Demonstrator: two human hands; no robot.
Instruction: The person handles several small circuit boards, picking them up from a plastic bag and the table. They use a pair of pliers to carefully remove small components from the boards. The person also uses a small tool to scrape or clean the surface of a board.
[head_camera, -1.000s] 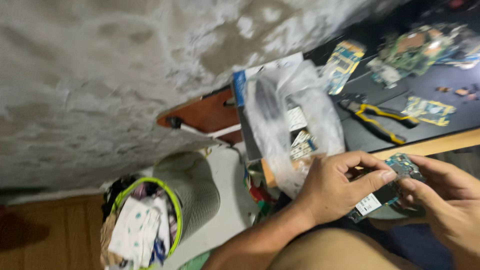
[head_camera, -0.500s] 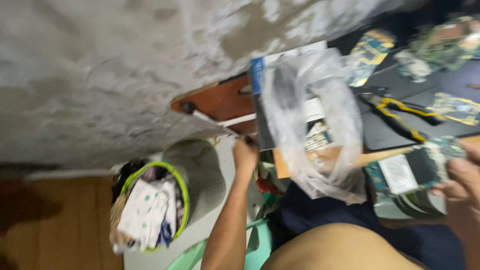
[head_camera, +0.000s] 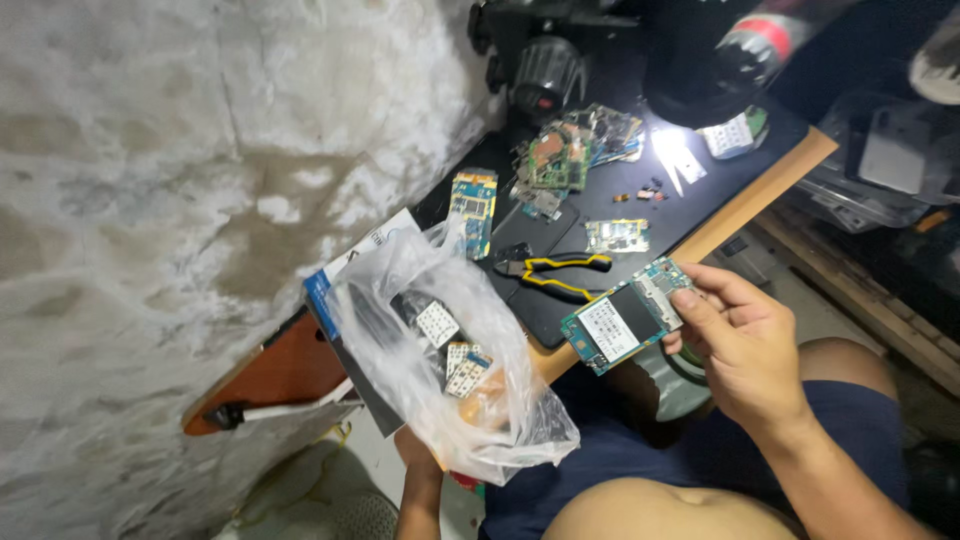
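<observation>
Fingers of the right hand (head_camera: 745, 345) are pinching a teal circuit board (head_camera: 625, 315) by its right end, thumb and fingertips closed on the edge, so the board is hanging in the air just off the near wooden edge of the desk (head_camera: 770, 190), above the person's lap. A white label and a dark panel are showing on the board's upper face.

Only the left forearm (head_camera: 420, 485) is showing, reaching down below the desk's near left corner; the left hand itself is lying hidden behind a clear plastic bag (head_camera: 450, 370), so I cannot tell whether it is open or closed, or whether it is gripping anything.

That bag is sagging over the near left corner of the desk, with a few small boards visible inside it, and it is resting partly on a flat box with a blue edge (head_camera: 345, 275). Just beside the held board, on the dark desk mat, yellow-handled pliers (head_camera: 555, 272) are lying flat. Further along the mat a small green board (head_camera: 617, 236) is sitting alone, and near the far edge a heap of loose circuit boards (head_camera: 570, 150) is piling up against the rough grey wall (head_camera: 180, 180). Bright light is glaring on the mat toward the far right corner.
</observation>
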